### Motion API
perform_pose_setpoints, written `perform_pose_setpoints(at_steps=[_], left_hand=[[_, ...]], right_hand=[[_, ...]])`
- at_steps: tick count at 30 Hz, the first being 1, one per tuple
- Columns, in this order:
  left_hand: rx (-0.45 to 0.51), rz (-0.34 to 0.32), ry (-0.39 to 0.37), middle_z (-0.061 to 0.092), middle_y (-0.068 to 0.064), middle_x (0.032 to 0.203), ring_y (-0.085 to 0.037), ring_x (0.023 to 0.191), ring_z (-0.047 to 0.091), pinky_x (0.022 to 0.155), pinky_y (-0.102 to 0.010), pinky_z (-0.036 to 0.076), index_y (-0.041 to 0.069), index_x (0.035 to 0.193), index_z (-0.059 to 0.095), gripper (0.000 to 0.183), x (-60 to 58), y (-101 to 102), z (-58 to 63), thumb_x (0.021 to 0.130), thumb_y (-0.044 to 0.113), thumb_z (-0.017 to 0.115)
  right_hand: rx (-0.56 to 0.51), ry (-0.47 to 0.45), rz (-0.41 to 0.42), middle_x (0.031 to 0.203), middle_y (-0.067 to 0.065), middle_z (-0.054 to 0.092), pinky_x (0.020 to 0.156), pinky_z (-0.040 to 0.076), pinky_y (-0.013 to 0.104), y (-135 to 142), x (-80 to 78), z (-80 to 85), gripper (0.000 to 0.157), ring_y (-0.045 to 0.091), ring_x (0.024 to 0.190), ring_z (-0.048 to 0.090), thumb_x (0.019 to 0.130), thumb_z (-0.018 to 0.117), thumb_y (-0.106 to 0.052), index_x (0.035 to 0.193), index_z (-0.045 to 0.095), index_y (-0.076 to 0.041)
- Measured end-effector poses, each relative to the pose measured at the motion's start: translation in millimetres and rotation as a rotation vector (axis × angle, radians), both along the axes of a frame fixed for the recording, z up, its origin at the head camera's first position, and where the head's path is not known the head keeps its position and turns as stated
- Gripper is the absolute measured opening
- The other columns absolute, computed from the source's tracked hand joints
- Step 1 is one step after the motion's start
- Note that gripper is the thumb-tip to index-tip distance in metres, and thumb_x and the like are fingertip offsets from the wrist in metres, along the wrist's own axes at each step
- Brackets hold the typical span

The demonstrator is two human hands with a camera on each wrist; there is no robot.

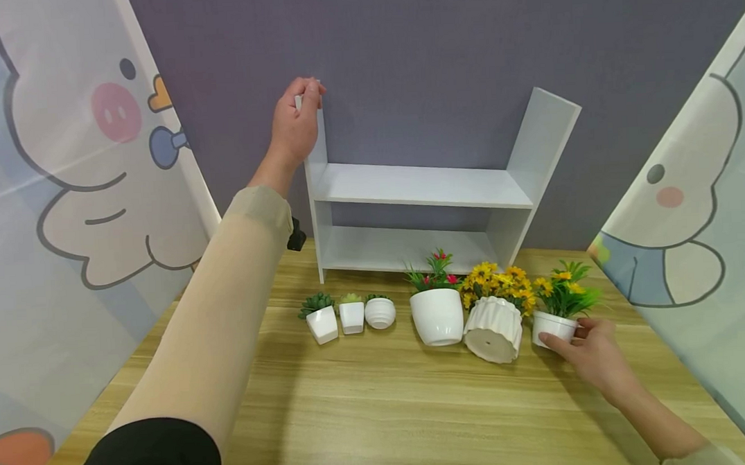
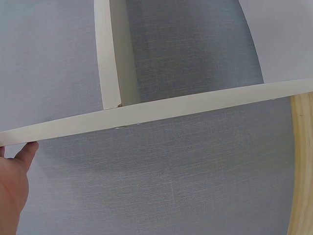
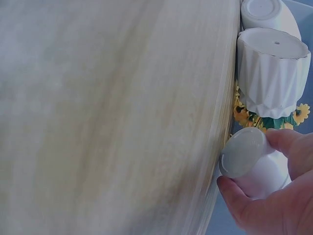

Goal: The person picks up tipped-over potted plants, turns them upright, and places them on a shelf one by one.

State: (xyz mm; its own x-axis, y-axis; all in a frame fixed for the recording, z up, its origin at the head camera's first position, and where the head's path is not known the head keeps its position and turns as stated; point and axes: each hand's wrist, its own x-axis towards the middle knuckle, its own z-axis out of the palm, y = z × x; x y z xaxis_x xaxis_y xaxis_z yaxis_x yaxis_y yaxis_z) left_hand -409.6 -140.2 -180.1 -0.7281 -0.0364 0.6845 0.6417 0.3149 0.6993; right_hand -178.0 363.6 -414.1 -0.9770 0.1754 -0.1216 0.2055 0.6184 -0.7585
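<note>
A white two-tier shelf (image 1: 420, 185) stands at the back of the wooden table against the grey wall. My left hand (image 1: 297, 121) grips the upper end of its left side panel (image 2: 73, 125), with fingers curled over the edge. At the right, my right hand (image 1: 593, 355) holds a small white pot (image 1: 552, 327) with yellow flowers and green leaves between thumb and fingers. In the right wrist view, the base of that pot (image 3: 243, 152) faces the camera. Beside it a fluted white pot (image 1: 494, 330) of yellow flowers lies tipped, its base forward.
Left of the fluted pot is a smooth white pot (image 1: 439, 318) with red flowers. Three small succulents line up farther left: a tilted square pot (image 1: 323, 325), a second square pot (image 1: 352, 317) and a round ribbed pot (image 1: 380, 313). Cartoon-printed curtains (image 1: 89, 168) flank the table.
</note>
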Motion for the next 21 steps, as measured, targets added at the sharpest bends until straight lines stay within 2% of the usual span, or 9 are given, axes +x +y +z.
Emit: perform_pose_setpoints(at_steps=[5, 7, 9, 12, 18, 21], left_hand=[[-0.003, 0.006, -0.007, 0.064, -0.008, 0.136, -0.006, 0.151, 0.048, 0.118, -0.022, 0.037, 0.015, 0.102, 0.059, 0.033, 0.4, 0.9, -0.2, 0.118, 0.037, 0.042], [-0.008, 0.012, -0.013, 0.064, -0.006, 0.141, -0.004, 0.153, 0.047, 0.119, -0.022, 0.036, 0.014, 0.102, 0.059, 0.033, 1.0, 1.2, -0.4, 0.118, 0.037, 0.042], [-0.009, 0.012, -0.018, 0.063, -0.006, 0.144, -0.003, 0.154, 0.045, 0.120, -0.021, 0.036, 0.012, 0.103, 0.059, 0.034, 1.5, 1.2, -0.6, 0.118, 0.038, 0.042], [-0.013, 0.012, -0.012, 0.063, -0.006, 0.145, -0.003, 0.154, 0.045, 0.120, -0.021, 0.035, 0.010, 0.105, 0.059, 0.035, 1.3, 1.0, -0.7, 0.118, 0.037, 0.042], [-0.013, 0.011, -0.020, 0.063, -0.006, 0.142, -0.002, 0.152, 0.047, 0.117, -0.020, 0.036, 0.012, 0.104, 0.060, 0.035, 0.5, 0.1, -0.7, 0.118, 0.038, 0.042], [-0.013, 0.011, -0.024, 0.063, -0.006, 0.142, -0.002, 0.150, 0.047, 0.115, -0.020, 0.036, 0.013, 0.104, 0.060, 0.035, 0.3, 0.0, -0.4, 0.118, 0.039, 0.042]], right_hand=[[-0.025, -0.030, -0.006, 0.153, 0.055, 0.033, 0.077, 0.055, 0.016, 3.4, -1.0, -0.3, 0.107, 0.060, 0.142, 0.050, 0.108, 0.068, -0.035, 0.155, -0.002, 0.030], [-0.015, -0.032, 0.005, 0.152, 0.055, 0.039, 0.077, 0.057, 0.017, 4.9, -1.6, -0.7, 0.102, 0.054, 0.134, 0.060, 0.109, 0.069, -0.035, 0.155, 0.007, 0.031], [0.009, -0.032, 0.015, 0.148, 0.052, 0.048, 0.077, 0.058, 0.018, 6.2, -1.4, -1.0, 0.095, 0.042, 0.121, 0.069, 0.109, 0.069, -0.036, 0.153, 0.019, 0.031], [0.059, -0.038, 0.020, 0.142, 0.047, 0.057, 0.075, 0.057, 0.020, 8.0, -0.6, -0.6, 0.086, 0.025, 0.109, 0.071, 0.108, 0.070, -0.040, 0.147, 0.036, 0.029], [0.071, -0.061, 0.002, 0.141, 0.043, 0.059, 0.075, 0.056, 0.022, 12.7, 0.3, -0.1, 0.088, 0.016, 0.103, 0.067, 0.109, 0.068, -0.046, 0.149, 0.038, 0.027], [0.055, -0.062, -0.015, 0.129, 0.035, 0.067, 0.074, 0.056, 0.024, 14.7, 0.3, 0.5, 0.082, 0.010, 0.096, 0.064, 0.109, 0.068, -0.045, 0.146, 0.042, 0.023]])
